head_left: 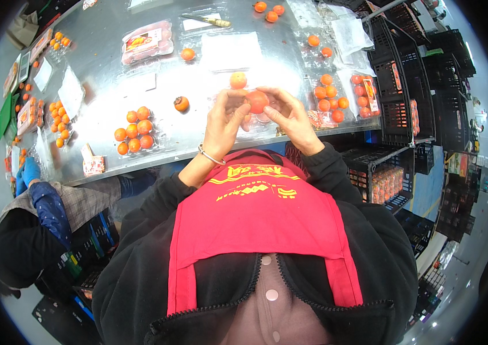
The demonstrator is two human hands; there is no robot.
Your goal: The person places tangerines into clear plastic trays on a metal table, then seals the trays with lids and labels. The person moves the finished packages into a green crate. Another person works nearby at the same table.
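Note:
Between both hands, above the table's near edge, is a round orange-red persimmon [257,101]. My left hand [225,119] grips its left side with thumb and fingers. My right hand [291,118] closes on it from the right, thumb against the near side. Beneath the hands a clear plastic tray is partly hidden, and a persimmon [237,80] shows just beyond the fingers. Left of my left hand lies a single persimmon [181,104] with its dark leafy cap showing. Farther left, a clear tray holds several persimmons [132,131]; another group [325,92] sits right of my right hand.
A wrapped fruit pack [147,42] and a knife [214,22] lie toward the far side of the metal table [97,57]. White sheets [231,52] lie beyond my hands. Black crates [396,80] stand at the right. A co-worker's blue-gloved hand [30,171] is at the left.

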